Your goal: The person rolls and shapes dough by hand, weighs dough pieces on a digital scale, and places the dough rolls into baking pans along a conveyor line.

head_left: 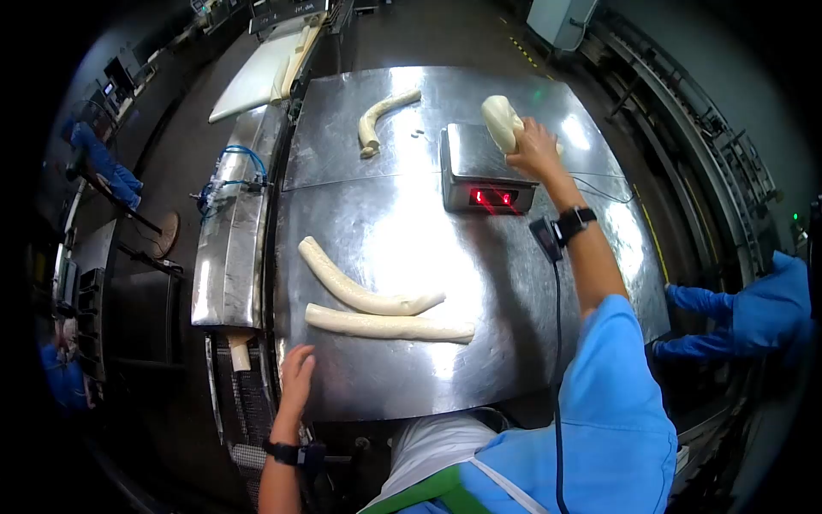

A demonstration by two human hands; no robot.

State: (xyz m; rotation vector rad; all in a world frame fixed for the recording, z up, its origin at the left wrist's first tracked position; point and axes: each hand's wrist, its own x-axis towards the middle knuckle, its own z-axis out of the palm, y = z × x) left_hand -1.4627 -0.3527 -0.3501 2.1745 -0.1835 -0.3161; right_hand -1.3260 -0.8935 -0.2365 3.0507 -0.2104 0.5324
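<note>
My right hand [536,151] is closed around a lump of pale dough [500,122], which it holds at the digital scale [473,154]. Whether the dough rests on the scale's plate or hangs just above it, I cannot tell. Red digits glow on the front of the scale. Down by the table's left front edge, my left hand [297,375] is empty, its fingers stretched out. Just beyond it lie two long dough ropes, a straight one [390,325] and a curved one [360,289]. Another bent dough rope [377,120] lies at the far left of the table.
The metal table [360,385] has a conveyor [244,403] along its left side, with a piece of dough [241,353] under a metal cover [231,257]. A white belt [253,77] carries dough strips at the back. People in blue [753,308] are at right and left. A cable hangs from my right wrist.
</note>
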